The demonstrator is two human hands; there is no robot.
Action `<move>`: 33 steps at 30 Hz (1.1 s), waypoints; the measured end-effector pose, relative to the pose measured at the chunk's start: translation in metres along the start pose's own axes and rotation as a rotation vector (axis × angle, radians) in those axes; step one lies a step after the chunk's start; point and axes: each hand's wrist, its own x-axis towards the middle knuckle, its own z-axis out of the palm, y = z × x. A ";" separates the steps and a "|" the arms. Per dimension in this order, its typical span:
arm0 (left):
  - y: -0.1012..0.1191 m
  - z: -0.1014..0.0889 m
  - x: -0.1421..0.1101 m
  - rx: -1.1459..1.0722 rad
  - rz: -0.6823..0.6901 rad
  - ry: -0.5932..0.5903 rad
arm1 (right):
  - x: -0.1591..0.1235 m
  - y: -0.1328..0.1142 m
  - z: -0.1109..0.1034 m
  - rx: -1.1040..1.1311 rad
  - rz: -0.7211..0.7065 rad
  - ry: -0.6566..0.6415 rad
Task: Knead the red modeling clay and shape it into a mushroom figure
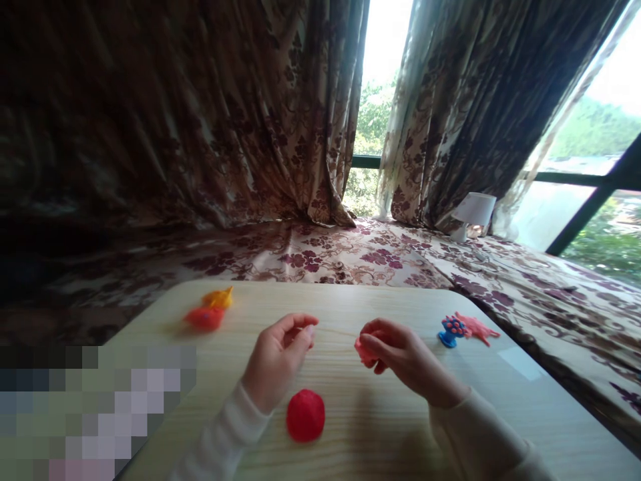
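My right hand (400, 357) is curled around a small flat piece of pink-red clay (362, 350), pinching it just above the wooden table (345, 307). My left hand (280, 354) hovers beside it with thumb and fingers bent in a pinch; a tiny bit of red seems to sit at the fingertips, too small to name. A round red clay ball (305, 415) lies on the table below and between my hands, touching neither.
An orange-red and yellow clay figure (207, 310) lies at the table's far left. A blue clay mushroom (451, 331) and a pink clay shape (475, 327) sit at the far right. Beyond are a flowered bedspread, curtains, a small white lamp (471, 215) and a window.
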 end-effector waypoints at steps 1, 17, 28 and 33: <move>0.001 0.003 -0.003 0.027 0.029 -0.028 | 0.000 -0.003 0.002 0.089 0.017 -0.029; 0.002 0.005 -0.004 0.094 0.064 -0.029 | -0.010 -0.014 0.022 0.564 -0.010 -0.005; 0.005 -0.001 0.000 -0.042 0.063 0.122 | -0.012 -0.019 0.030 0.849 0.082 -0.004; 0.005 -0.020 0.013 -0.148 0.107 0.346 | -0.011 -0.015 0.036 0.702 0.104 0.100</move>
